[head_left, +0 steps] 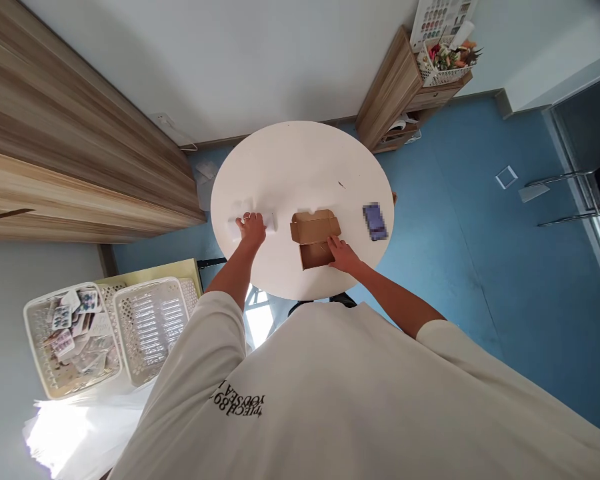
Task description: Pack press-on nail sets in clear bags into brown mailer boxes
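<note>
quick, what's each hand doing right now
Left hand: fingers curled over a white item; firm grip cannot be told.
Right hand: at the right side of the open cardboard box; whether gripping cannot be told.

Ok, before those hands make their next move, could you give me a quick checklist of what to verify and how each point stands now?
1. Cardboard box open: ok; its lid is folded back.
2. Right hand at the box: ok; it touches the box's right side.
3. Left hand at the white item: ok; the fingers are on it.
4. Left hand's grip firm: cannot tell; the hand covers much of the white item.
5. Box interior empty: cannot tell; details inside are too small.
6. Blurred purple item apart from the box: ok; it lies to the right on the table.
</note>
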Tool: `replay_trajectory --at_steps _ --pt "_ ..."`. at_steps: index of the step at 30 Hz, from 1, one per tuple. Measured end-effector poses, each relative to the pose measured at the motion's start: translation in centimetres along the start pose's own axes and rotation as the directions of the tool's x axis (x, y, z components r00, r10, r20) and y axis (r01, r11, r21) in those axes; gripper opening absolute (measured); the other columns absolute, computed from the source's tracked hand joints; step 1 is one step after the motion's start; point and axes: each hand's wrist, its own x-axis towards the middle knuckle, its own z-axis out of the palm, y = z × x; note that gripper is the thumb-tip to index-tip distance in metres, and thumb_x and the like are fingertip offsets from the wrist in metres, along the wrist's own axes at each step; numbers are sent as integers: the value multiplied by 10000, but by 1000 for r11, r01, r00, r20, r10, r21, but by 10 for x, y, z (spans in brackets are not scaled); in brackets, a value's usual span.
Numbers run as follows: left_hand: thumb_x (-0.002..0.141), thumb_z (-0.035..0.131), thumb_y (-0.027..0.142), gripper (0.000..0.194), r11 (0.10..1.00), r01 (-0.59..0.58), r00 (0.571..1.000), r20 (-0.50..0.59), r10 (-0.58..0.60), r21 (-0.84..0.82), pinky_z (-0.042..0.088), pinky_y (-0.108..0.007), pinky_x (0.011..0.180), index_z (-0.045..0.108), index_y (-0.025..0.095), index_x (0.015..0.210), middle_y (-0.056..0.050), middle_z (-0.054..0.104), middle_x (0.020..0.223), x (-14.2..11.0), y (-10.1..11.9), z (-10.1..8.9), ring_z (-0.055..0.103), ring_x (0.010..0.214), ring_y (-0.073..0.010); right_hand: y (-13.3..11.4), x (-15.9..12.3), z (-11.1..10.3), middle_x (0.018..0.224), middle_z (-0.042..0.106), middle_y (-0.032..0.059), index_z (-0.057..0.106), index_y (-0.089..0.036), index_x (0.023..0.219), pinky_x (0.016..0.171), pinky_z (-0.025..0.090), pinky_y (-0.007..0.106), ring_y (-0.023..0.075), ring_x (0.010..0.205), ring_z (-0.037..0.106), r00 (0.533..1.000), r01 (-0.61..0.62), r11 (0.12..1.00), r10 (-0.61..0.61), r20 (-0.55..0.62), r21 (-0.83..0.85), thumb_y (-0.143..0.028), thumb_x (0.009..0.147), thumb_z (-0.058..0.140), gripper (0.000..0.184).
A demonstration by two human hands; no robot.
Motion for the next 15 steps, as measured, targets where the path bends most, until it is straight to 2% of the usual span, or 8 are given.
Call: replay_trajectory --at_steps 4,8,15 --pt "1004 554 293 460 999 -33 999 35 32 13 295 -626 1171 574 130 1433 -247 608 1449 6 5 12 413 1492 -435 1 -1 -1 1767 214 212 222 -172 1707 1179 444 558 447 1426 482 1000 1 1000 -1 8 -14 -488 884 764 1035" --pt "994 581 316 476 998 -52 997 50 53 -25 350 -628 1139 573 177 1450 -243 612 1449 -2 10 21 472 1443 -458 2 -1 1 1764 228 209 208 -176 1713 1178 441 562 449 1423 481 1000 1 1000 -1 -1 6 -491 886 753 1039" --pt "987 622 245 520 965 68 995 89 -47 -255 469 -514 1092 517 238 1496 -210 382 1671 -20 18 23 624 1286 -393 5 2 6 1758 213 235 112 -165 1731 1130 476 540 441 1387 503 1000 23 995 -23 9 -93 -555 900 736 1110"
